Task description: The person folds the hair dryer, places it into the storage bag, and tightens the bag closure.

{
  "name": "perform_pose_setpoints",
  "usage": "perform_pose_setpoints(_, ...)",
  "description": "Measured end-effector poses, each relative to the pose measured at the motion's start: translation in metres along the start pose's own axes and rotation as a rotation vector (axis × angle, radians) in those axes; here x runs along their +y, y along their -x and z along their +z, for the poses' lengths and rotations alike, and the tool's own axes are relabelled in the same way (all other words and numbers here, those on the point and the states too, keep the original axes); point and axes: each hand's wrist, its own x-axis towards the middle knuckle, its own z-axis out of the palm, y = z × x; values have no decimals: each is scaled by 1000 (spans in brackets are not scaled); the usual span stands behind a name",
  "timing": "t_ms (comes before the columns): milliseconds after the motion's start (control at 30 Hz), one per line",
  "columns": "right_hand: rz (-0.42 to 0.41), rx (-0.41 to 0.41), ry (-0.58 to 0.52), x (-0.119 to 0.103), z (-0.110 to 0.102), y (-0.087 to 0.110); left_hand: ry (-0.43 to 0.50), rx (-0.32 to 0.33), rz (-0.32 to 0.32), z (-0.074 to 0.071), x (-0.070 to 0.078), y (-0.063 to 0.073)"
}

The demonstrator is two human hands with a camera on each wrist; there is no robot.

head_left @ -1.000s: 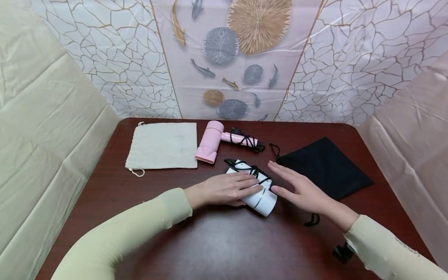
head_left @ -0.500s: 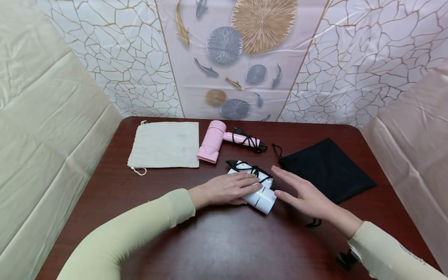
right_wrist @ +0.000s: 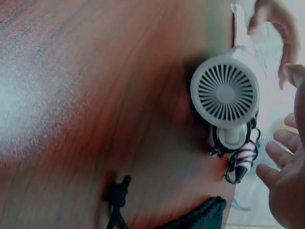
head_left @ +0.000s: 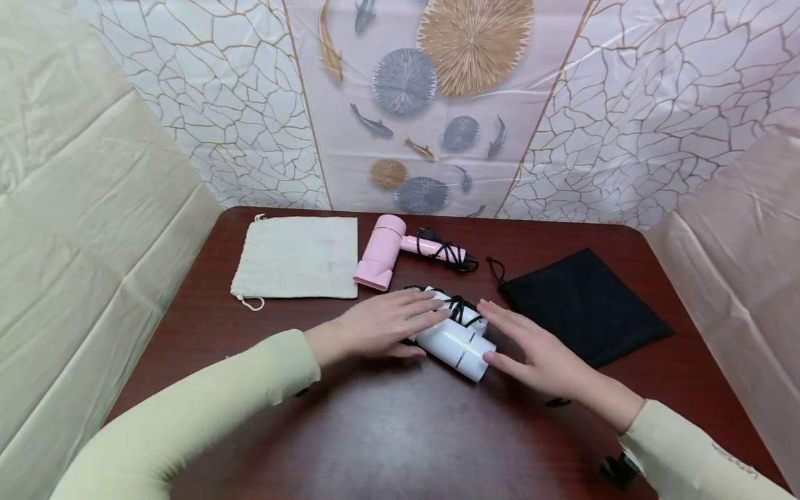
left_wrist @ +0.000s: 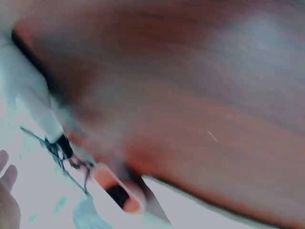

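Observation:
A white hair dryer [head_left: 455, 347] lies folded on the table, a black cord wound about its handle; the right wrist view shows its round vent grille [right_wrist: 225, 93]. My left hand [head_left: 387, 323] is over its left part, fingers straight, covering some of the handle and cord. At the grille end is my right hand [head_left: 540, 351], fingers extended and thumb close to the rim. Whether either hand touches the dryer, I cannot tell. Behind lies a pink hair dryer [head_left: 380, 251], its black cord wrapped around the handle. The left wrist view is blurred.
A cream drawstring bag [head_left: 298, 257] lies flat at the back left of the brown table [head_left: 400, 437]. On the right is a black drawstring bag [head_left: 587, 309], partly behind my right hand. Patterned cloth [head_left: 237, 104] hangs behind the table, and plain cloth covers both sides.
My left hand has lifted off the white hair dryer's middle and shifted left, uncovering more of its barrel. My right hand has moved slightly left at the vent end. The view has shifted a little.

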Motion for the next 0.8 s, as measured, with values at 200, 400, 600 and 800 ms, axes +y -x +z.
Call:
perform_pose_setpoints(200, -13, -54, 42, -7, 14, -3, -35, 47, -60, -24, -20, 40)
perform_pose_setpoints(400, -169, -8, 78, -5, 27, -8, -92, 61, -152, -44, -42, 78)
perform_pose_setpoints(600, -267, 21, 146, -6, 37, -12, -125, 59, -239, -56, -61, 113)
perform_pose_setpoints(800, -309, 35, 192, -6, 44, -14, -156, 13, -336, -64, -77, 144)
